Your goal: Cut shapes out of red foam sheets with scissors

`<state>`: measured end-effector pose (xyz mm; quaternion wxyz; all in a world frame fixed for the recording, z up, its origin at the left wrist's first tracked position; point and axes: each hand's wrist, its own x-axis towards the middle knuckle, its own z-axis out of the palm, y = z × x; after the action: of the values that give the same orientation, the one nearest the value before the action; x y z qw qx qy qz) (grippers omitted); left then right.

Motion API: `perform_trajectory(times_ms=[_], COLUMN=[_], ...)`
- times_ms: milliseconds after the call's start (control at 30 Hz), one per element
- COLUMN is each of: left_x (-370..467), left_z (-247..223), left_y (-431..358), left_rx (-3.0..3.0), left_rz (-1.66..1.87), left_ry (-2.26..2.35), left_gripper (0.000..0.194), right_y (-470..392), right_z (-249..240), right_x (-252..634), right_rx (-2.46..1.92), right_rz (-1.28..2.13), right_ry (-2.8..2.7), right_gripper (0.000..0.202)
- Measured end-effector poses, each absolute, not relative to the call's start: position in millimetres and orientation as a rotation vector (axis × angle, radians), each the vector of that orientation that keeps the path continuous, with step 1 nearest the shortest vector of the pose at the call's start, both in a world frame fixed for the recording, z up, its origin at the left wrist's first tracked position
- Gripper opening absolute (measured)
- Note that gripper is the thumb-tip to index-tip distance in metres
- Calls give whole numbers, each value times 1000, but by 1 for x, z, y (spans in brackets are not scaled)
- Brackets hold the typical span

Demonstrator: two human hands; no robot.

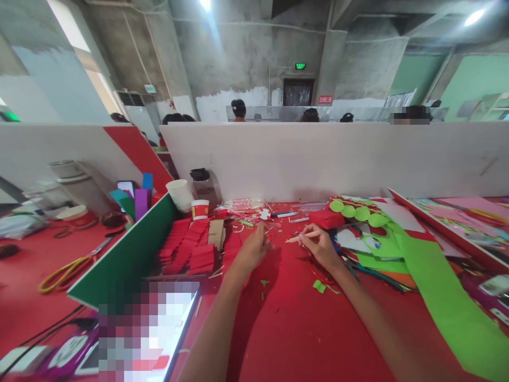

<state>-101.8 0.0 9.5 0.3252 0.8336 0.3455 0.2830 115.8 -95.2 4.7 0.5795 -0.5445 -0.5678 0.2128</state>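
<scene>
My left hand (258,244) is closed over the red table (286,323), its fingertips pinched on a small thin thing I cannot make out. A short way to the right, my right hand (316,244) has its fingers closed round a pale pinkish pen-like tool (298,239), whose tip points left toward my left hand. The two hands do not touch. Just beyond my left hand lies a small red and white piece (264,214). Green paper scraps (319,286) lie below my right hand.
Stacked red paper pieces (202,259) lie left, beside a green divider (127,254) and a paper cup (200,209). A long green paper strip (433,286) and light green discs (361,214) are at right. A blurred screen (159,329) sits front left; a white partition (318,159) stands behind.
</scene>
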Motion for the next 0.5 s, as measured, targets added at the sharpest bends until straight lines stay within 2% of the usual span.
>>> perform_trajectory(times_ms=[233, 500], left_x=[-103, -103], left_z=[14, 17], left_y=[-2, -7], left_rx=[2202, 2265], left_rz=[613, 501], left_ry=[932, 840], left_gripper=[30, 42], right_y=[-94, -97], right_z=[-1, 5], right_x=[118, 111], right_rx=[-1248, -1297], right_rz=[516, 502], right_ry=[-1320, -1468], right_gripper=[18, 18])
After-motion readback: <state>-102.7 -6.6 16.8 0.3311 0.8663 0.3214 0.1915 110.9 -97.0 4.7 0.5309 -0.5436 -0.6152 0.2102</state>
